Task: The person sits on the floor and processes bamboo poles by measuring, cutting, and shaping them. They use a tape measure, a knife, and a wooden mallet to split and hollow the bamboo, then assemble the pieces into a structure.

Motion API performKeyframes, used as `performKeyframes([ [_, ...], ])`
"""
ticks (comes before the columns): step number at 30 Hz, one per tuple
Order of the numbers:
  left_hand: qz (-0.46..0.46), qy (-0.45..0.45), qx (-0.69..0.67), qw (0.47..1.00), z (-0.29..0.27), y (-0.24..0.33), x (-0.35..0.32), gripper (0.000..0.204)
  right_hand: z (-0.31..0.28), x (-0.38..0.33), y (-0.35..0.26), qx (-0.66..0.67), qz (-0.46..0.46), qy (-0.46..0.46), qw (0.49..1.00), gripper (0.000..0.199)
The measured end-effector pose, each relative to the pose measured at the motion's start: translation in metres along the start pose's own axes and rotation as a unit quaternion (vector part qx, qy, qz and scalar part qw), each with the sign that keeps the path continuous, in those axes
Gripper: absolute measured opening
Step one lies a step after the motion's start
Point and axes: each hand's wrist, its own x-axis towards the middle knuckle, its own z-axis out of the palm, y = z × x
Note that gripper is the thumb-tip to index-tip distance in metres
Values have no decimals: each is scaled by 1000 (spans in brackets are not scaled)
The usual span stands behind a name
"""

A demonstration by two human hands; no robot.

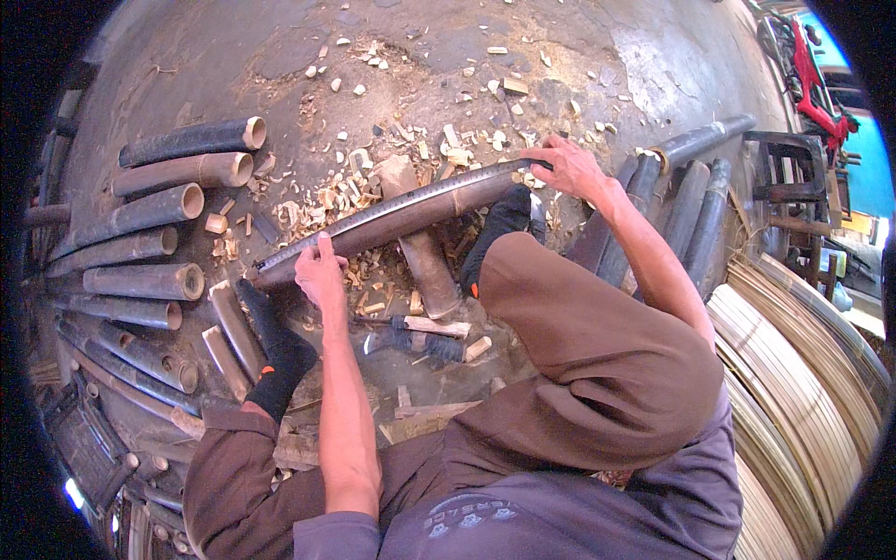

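Observation:
A long metal ruler (401, 203) lies along the top of a dark brown bamboo tube (397, 229), which slants up to the right in front of me. Toward its lower left end, my left hand (322, 273) pinches the ruler against the bamboo, a fingertip on the ruler's near edge. My right hand (571, 172) grips the far right end, fingers closed around the ruler's tip. Beneath the tube's middle, a thick wooden piece (431, 275) props it up. My dark-socked feet are beside the tube's two ends.
Several bamboo tubes (140, 224) lie in a row at left; more dark tubes (686, 210) lie at right. Wood chips (373, 168) litter the floor. Tools with pale handles (434, 327) lie between my legs. Bundled bamboo strips (793, 383) curve along the right, below a chair (793, 173).

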Motion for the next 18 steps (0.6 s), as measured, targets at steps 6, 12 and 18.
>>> performKeyframes([
  [6, 241, 105, 54, 963, 5, 11, -9, 34, 0, 0, 0, -12, -5, 4, 1000, 34],
  [12, 404, 52, 197, 892, 3, 1, 22, 35, 0, -1, 0, -12, -9, 8, 1000, 34],
  [18, 380, -14, 188, 906, 7, -14, 34, 37, 0, -3, 0, -9, -7, 15, 1000, 36],
])
